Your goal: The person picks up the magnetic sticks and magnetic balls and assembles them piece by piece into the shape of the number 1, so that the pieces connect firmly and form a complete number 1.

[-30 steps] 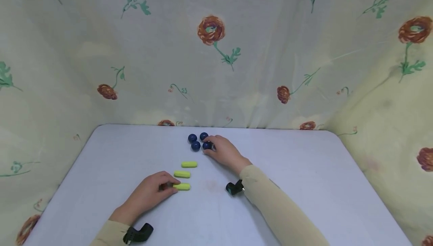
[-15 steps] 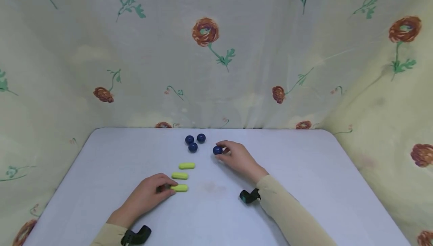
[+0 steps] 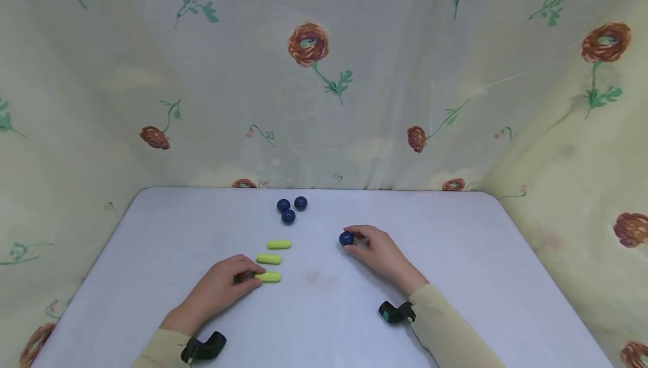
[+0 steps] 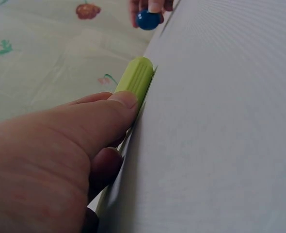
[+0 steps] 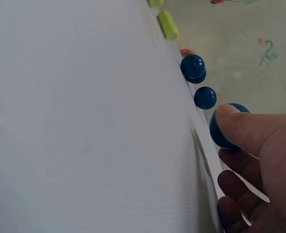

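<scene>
My left hand [image 3: 221, 283] pinches the left end of a yellow-green grooved cylinder [image 3: 271, 277], the nearest of three lying on the table. In the left wrist view the thumb presses on that cylinder [image 4: 139, 75], whose far end sticks out past the fingers. The middle cylinder [image 3: 269, 259] and the farthest cylinder [image 3: 279, 244] lie just behind it. To the right, my right hand [image 3: 378, 252] holds a glossy dark blue ball [image 3: 346, 238] between thumb and fingers. The right wrist view has the thumb over this ball [image 5: 221, 131], low by the table surface.
Three more blue balls [image 3: 288, 217] sit grouped near the back edge of the white table [image 3: 455, 233]. A flowered curtain [image 3: 374, 103] surrounds the table at the back and sides. A black wrist camera [image 3: 396, 312] is worn on each arm.
My right hand has taken one blue ball out of the group and carried it right and toward me. The left hand keeps its pinch on the near cylinder. The head view has shifted slightly.
</scene>
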{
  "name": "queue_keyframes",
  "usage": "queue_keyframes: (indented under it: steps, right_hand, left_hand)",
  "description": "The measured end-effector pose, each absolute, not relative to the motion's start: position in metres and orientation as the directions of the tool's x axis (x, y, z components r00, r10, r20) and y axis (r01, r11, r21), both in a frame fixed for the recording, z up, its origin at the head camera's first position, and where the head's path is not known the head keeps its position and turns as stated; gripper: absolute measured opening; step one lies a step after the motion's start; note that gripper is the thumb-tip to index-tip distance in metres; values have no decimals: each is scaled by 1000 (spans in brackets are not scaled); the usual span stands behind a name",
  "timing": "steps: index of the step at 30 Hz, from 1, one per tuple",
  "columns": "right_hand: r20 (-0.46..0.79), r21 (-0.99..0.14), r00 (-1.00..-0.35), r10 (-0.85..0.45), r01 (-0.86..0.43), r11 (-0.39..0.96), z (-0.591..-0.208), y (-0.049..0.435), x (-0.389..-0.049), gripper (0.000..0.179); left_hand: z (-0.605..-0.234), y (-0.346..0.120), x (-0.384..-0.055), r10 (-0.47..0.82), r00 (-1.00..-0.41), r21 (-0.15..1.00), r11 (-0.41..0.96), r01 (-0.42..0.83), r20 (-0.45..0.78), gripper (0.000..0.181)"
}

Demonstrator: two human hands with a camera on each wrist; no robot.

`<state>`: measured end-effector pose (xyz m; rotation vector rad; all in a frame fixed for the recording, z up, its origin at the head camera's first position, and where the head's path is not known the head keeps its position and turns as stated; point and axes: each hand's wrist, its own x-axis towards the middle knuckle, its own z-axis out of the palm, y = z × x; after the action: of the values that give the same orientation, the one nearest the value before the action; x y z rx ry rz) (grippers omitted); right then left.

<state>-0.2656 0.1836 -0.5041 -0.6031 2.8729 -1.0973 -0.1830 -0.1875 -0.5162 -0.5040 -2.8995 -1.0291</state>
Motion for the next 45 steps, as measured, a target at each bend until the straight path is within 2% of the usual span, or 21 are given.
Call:
queue_keyframes:
  steps: [8, 18, 24, 34, 45]
  right_hand:
    - [158, -672, -915, -371, -375, 638, -517, 193, -251, 45]
    - [200, -625, -895, -399, -430, 652, -520, 194, -251, 44]
    - [178, -644, -898, -403, -416, 642, -519, 195, -249, 43]
    - [218, -647, -892, -395, -435, 626, -519, 195, -249, 41]
    - [180, -661, -913, -367, -389, 642, -522, 195, -250, 40]
  left_hand:
    - [-514, -186, -182, 286, -952, 611, 737, 290, 107, 19]
    - [-512, -188, -182, 305, -942, 606, 726, 324, 139, 20]
    - [-513, -186, -181, 289, -948, 600, 738, 309, 133, 20]
    - [-508, -180, -178, 279, -954, 575, 766, 287, 105, 22]
    - [-511, -148, -169, 247, -953, 704, 646, 295, 173, 22]
